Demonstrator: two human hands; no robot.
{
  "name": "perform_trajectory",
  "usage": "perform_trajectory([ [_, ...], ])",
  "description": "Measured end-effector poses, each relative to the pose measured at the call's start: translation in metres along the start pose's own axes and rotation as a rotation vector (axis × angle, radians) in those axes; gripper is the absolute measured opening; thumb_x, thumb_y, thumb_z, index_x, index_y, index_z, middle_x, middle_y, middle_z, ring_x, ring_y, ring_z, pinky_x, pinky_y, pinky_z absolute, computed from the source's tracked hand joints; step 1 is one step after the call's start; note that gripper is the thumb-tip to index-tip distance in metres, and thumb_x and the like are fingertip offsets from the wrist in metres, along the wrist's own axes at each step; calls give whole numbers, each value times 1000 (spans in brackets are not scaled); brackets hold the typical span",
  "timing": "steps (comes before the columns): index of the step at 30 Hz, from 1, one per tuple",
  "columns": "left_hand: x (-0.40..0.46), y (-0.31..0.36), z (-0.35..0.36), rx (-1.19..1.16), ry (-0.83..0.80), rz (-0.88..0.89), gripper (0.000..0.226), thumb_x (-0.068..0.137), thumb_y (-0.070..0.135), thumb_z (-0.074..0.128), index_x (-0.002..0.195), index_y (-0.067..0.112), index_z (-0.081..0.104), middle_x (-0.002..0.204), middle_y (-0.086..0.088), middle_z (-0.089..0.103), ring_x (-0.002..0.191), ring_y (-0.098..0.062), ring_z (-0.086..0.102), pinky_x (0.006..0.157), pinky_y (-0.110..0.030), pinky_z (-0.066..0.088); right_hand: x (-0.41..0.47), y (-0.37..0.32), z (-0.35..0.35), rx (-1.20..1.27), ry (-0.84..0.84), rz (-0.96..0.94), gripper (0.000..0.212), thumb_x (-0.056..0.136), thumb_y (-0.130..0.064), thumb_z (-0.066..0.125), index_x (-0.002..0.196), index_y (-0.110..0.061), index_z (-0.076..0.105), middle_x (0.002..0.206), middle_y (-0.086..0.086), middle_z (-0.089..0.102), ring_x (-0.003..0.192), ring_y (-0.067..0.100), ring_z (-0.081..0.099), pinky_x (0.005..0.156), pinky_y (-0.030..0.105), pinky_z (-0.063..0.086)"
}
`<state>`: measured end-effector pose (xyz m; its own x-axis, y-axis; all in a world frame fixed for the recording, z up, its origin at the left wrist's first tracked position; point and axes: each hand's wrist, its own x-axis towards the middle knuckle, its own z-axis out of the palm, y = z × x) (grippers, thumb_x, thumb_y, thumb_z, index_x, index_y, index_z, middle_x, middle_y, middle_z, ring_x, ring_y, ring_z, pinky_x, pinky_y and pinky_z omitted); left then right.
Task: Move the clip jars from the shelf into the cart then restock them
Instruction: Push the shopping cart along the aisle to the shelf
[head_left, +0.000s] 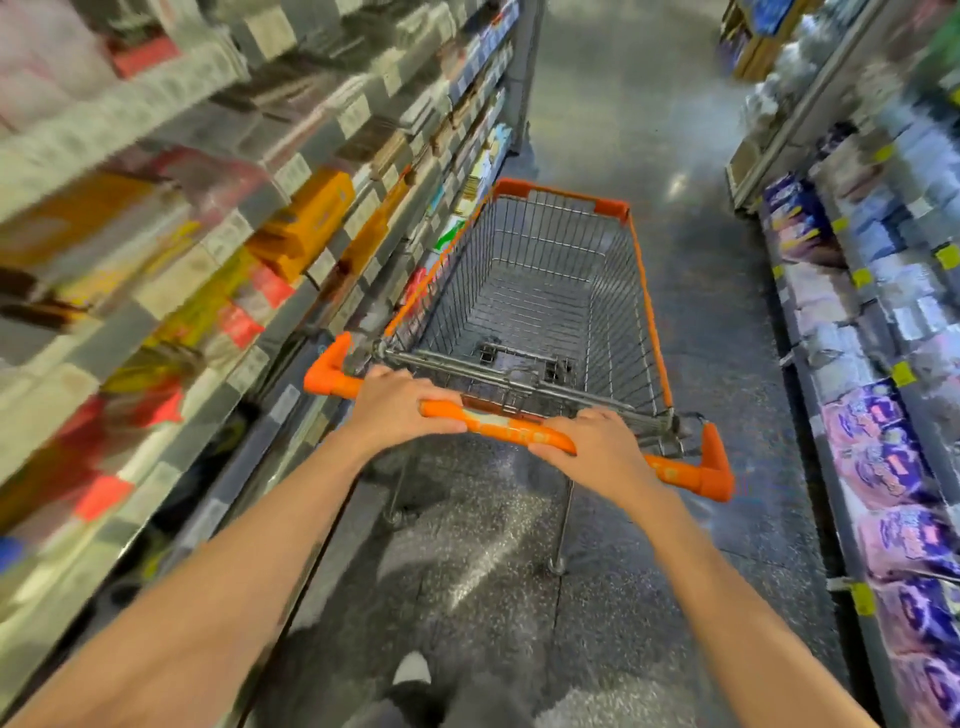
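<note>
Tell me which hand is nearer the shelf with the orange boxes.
Left. The left hand grips the cart handle on the side toward that shelf; the right hand grips it farther along, toward the open aisle.

L shelf goods (218, 218) motion-blurred, labels unreadable; R shelf packs (893, 467) cut by frame edge.

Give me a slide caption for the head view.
Both hands grip the orange-handled wire cart between stocked aisles.

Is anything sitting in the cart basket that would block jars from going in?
Nothing visible does: the cart basket's wire floor shows bare and its top is open. Left hand and right hand both grip the orange handle. No clip jars are identifiable on the blurred shelves.
</note>
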<state>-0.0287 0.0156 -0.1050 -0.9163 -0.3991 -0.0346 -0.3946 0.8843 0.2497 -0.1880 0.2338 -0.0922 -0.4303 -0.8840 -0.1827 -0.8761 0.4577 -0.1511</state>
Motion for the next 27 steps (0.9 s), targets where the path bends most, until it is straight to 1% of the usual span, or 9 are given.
perform_trajectory([
  [2,-15,-7,-5,-11,-10,-30,99,41,101,2,106,54,60,96,18,65,89,-8,49,83,-27,18,-7,-18,0,27,18,-10,43,92,-60,39,122,-34,55,92,-6,59,99,16,55,86,29,36],
  [4,-28,-15,-9,-33,-43,-68,103,38,102,0,106,55,60,97,17,65,84,-6,44,81,-26,15,-14,-33,1,50,-4,-12,42,93,-59,37,125,-36,51,89,-10,51,99,14,55,71,28,39],
  [8,-47,-23,-17,-99,-138,-180,93,35,104,8,97,57,61,95,19,64,87,-3,44,87,-27,15,-18,-54,10,23,-23,-85,49,94,-58,33,138,-37,38,124,-9,57,115,14,51,74,32,45],
  [11,-63,-24,-21,-145,-113,-238,68,47,101,24,83,57,63,80,34,54,91,0,46,90,-29,18,-19,-68,20,-33,-15,-137,48,96,-58,27,141,-43,29,132,-11,53,115,14,53,67,30,44],
  [13,-73,-29,-20,-159,-83,-272,58,55,92,34,82,53,67,84,32,56,95,-3,46,91,-33,20,-19,-78,22,-29,-15,-159,48,96,-58,26,142,-44,27,134,-11,52,116,14,53,66,29,43],
  [17,-89,-41,-17,-159,-75,-299,74,44,101,25,82,53,68,96,20,64,96,-7,44,93,-36,21,-24,-94,25,-25,6,-182,48,97,-57,26,143,-42,29,130,-9,55,115,14,54,66,28,44],
  [20,-102,-49,-19,-172,-64,-324,68,45,97,28,80,54,68,97,25,63,100,-6,45,95,-36,19,-28,-106,27,-37,20,-208,54,94,-63,20,143,-41,30,131,-6,56,116,16,55,70,29,48],
  [25,-123,-59,-23,-181,-6,-332,78,36,103,19,77,56,66,97,30,59,99,-3,39,88,-32,16,-32,-129,31,-45,38,-200,49,96,-59,26,141,-40,32,124,-6,58,109,16,57,63,26,41],
  [27,-131,-63,-24,-182,14,-335,76,34,104,15,73,59,62,96,31,56,98,-2,37,90,-33,17,-34,-137,36,-54,40,-185,56,92,-65,16,140,-41,32,123,-7,58,108,15,58,62,26,42],
])
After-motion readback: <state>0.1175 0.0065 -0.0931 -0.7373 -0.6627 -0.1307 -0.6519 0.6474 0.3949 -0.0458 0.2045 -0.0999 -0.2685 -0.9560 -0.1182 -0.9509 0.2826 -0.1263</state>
